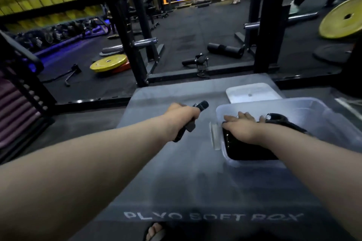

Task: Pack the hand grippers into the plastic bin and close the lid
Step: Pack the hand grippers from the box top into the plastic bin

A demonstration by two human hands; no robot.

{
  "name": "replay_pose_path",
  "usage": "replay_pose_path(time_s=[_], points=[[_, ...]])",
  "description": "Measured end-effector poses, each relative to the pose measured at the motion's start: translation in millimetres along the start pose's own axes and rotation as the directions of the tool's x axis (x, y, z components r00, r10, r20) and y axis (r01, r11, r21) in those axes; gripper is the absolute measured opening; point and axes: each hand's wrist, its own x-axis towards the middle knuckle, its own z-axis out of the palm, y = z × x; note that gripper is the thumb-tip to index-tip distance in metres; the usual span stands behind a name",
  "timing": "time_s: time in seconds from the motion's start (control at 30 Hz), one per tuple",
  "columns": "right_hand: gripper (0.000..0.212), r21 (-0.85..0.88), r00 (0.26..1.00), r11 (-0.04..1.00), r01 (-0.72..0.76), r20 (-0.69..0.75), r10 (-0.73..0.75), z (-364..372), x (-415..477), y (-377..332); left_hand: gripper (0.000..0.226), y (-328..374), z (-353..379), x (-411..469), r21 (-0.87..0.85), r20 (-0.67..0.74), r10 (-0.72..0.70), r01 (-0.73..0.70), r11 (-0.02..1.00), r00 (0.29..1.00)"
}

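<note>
The left hand (181, 116) gripped a hand gripper (191, 121) beside the plastic bin (323, 123), where the right hand (242, 127) pressed others flat, so packing looked midway, the lid (252, 92) waiting behind.

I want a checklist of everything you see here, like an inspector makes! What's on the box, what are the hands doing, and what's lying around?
Surface: grey plyo soft box, printed lettering along its near edge.
Job's things: clear plastic bin open on the box; white lid lying flat behind it; black hand grippers in bin; one more hand gripper outside.
Clutter: nothing seen on the box besides these.
Grippers: left hand closed around the outside gripper; right hand inside the bin, resting on the grippers there.
Cables: nothing seen.
Surroundings: gym floor with yellow weight plates, black rack posts, foam roller.
</note>
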Motion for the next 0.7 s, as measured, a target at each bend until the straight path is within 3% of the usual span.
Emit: replay_pose_path(time_s=[0.13, 0.23, 0.37, 0.43, 0.53, 0.7], points=[[0.068, 0.242, 0.999, 0.97, 0.015, 0.044, -0.027, -21, -22, 11, 0.022, 52, 18, -10, 0.065, 0.08, 0.086, -0.091, 0.994, 0.993], [0.057, 0.47, 0.993, 0.875, 0.115, -0.064, -0.096, -45, -39, 15, 0.018, 79, 31, -21, 0.052, 0.148, 0.159, -0.168, 0.984, 0.976], [0.029, 0.814, 0.995, 0.572, 0.096, -0.076, -0.059, -87, -58, 16, 0.017, 103, 47, -35, -0.091, 0.187, 0.215, -0.201, 0.975, 0.959], [0.026, 0.833, 0.996, 0.549, 0.071, -0.034, -0.078, -105, -75, 17, 0.021, 112, 59, -46, -0.198, 0.215, 0.21, -0.168, 0.966, 0.954], [0.023, 0.851, 0.994, 0.519, 0.085, -0.039, -0.099, -120, -96, 25, 0.059, 117, 80, -53, -0.334, 0.311, 0.173, -0.063, 0.94, 0.935], [0.043, 0.884, 0.993, 0.453, 0.115, -0.115, -0.028, -107, -100, 63, 0.034, 108, 106, -43, -0.417, 0.426, 0.128, 0.069, 0.906, 0.896]])
